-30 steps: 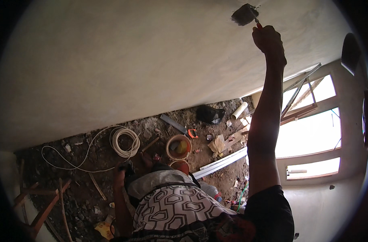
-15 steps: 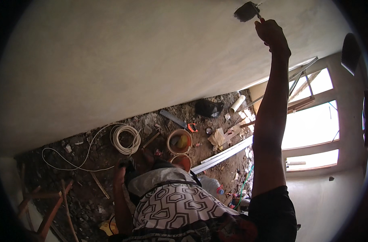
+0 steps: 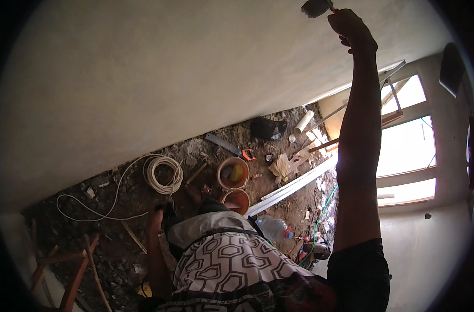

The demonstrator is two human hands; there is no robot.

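Observation:
My right arm reaches far up along the pale plastered wall (image 3: pixel 143 83). My right hand (image 3: pixel 351 28) is closed round the reddish handle of a wide brush (image 3: pixel 316 7). Its dark bristle head lies against or just off the wall; which one I cannot tell, and the top edge of the view cuts it off. Low at my left side hangs my left hand (image 3: pixel 154 218), beside a dark shape (image 3: pixel 168 210) near my waist. Shadow hides its fingers and whether they hold anything.
On the dirt floor lie a coil of white cable (image 3: pixel 163 176), a handsaw (image 3: pixel 224 144), a black bag (image 3: pixel 268 129) and white metal strips (image 3: pixel 294 189). Two buckets (image 3: pixel 233 173) stand near my feet beside a clear bottle (image 3: pixel 273 228). Wooden poles (image 3: pixel 78 270) lean at lower left; a bright window (image 3: pixel 406 148) is right.
My right hand and the brush have shifted up in the view, and the brush head is now partly cut off. The floor things have shifted slightly as my head moved.

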